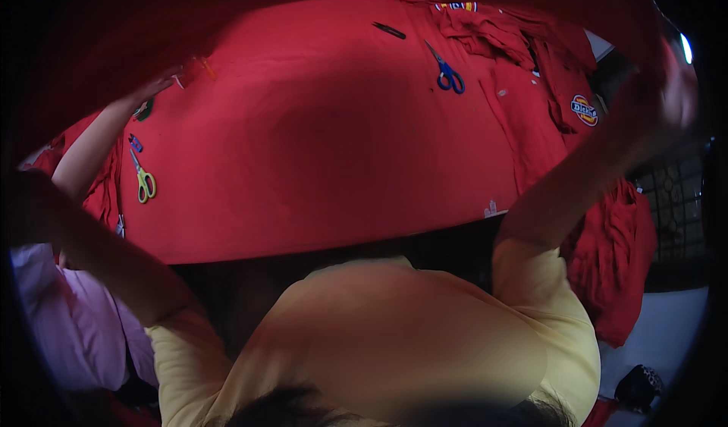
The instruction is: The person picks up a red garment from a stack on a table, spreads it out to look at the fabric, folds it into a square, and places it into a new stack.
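Note:
A large red cloth (114, 40) is raised before me, arching across the top of the view from left to right. My right hand (677, 97) is lifted high at the right, blurred, its fingers closed on the cloth's edge. At the far left my left hand (26, 198) is raised beside the cloth's lower left end. Deep shadow hides its fingers. Below lies a table covered in red fabric (334, 161). Blue-handled scissors (449, 76) and a dark thread snipper (389, 30) rest toward its far right side, and yellow-handled scissors (144, 183) near its left edge.
Another person's bare forearm (98, 142) reaches onto the table's left side. Red garments with patches (531, 101) are heaped at the right, and more red cloth (618, 260) hangs off that edge. A small blue item (135, 142) sits above the yellow scissors.

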A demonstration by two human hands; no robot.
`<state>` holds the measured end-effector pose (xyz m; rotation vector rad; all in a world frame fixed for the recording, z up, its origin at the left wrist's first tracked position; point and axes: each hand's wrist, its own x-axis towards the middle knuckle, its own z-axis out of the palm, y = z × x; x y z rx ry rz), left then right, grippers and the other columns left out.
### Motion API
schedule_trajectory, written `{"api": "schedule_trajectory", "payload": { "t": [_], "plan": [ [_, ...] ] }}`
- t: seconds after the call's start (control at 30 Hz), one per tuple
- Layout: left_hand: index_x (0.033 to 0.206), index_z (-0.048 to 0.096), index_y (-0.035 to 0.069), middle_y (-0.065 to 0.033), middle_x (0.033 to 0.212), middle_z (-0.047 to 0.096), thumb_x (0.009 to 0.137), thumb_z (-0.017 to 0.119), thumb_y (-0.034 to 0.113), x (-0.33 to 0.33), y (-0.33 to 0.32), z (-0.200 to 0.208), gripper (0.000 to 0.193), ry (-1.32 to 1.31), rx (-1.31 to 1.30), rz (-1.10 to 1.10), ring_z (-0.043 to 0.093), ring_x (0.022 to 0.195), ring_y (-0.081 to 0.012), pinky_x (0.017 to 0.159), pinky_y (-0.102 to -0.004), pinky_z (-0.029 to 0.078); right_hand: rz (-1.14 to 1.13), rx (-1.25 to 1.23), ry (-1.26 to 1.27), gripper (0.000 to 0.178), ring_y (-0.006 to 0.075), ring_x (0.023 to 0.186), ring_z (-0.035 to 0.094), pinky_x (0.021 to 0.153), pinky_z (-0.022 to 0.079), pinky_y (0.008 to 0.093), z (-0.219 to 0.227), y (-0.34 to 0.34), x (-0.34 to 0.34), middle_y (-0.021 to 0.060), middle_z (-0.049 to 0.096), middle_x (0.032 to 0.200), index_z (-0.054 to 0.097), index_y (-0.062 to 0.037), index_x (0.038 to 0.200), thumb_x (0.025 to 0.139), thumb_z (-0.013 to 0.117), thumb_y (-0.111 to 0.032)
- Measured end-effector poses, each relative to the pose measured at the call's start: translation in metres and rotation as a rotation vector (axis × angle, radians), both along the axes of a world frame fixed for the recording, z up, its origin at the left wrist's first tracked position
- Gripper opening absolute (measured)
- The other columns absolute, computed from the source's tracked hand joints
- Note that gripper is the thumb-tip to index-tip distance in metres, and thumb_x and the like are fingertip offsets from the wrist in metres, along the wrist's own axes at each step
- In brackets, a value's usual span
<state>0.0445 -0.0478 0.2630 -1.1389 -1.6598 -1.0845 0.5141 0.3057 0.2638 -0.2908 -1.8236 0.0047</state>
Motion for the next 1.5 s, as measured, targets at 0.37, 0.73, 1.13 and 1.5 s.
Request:
{"api": "schedule_trajectory", "payload": {
  "t": [0.37,0.73,1.13,1.5],
  "plan": [
    [0.116,0.058,0.003,-0.0058,0.107,0.064,0.090,0.061,0.011,-0.065,-0.016,-0.068,0.027,-1.276,-0.003,-0.723,0.060,0.101,-0.0136,0.088,-0.0262,0.048,0.689,-1.245,-0.196,0.027,0.0141,0.093,0.061,0.082,0.049,0.0278,-0.036,0.032,-0.003,0.0078,0.063,0.105,0.060,0.0013,0.113,0.095,0.051,-0.016],
    [0.124,0.056,0.001,-0.0075,0.125,0.058,0.095,0.052,0.013,-0.043,-0.002,0.019,0.032,-0.822,0.154,-0.698,0.053,0.113,-0.0126,0.103,-0.0272,0.036,0.663,-1.063,0.366,0.024,0.0113,0.093,0.056,0.084,0.043,0.0284,0.014,0.084,-0.072,0.0020,0.065,0.103,0.061,-0.0049,0.114,0.092,0.058,-0.015],
    [0.102,0.069,0.002,-0.0051,0.103,0.065,0.079,0.055,-0.008,0.057,-0.104,-0.227,0.028,-1.217,-0.278,-0.539,0.059,0.101,-0.0156,0.094,-0.0301,0.044,0.243,-1.176,-0.274,0.010,0.0044,0.075,0.051,0.068,0.041,0.0188,-0.183,-0.048,0.058,-0.0035,0.060,0.082,0.064,-0.0021,0.093,0.084,0.063,-0.007],
    [0.097,0.051,0.001,-0.0040,0.090,0.059,0.074,0.073,0.004,0.123,-0.065,-0.220,0.032,-1.296,-0.798,-0.125,0.058,0.083,-0.0111,0.075,-0.0249,0.046,0.116,-1.367,-0.332,0.016,0.0066,0.079,0.055,0.072,0.042,0.0193,-0.257,-0.035,0.054,0.0000,0.059,0.086,0.061,-0.0007,0.101,0.085,0.062,-0.003]
  ]
}}
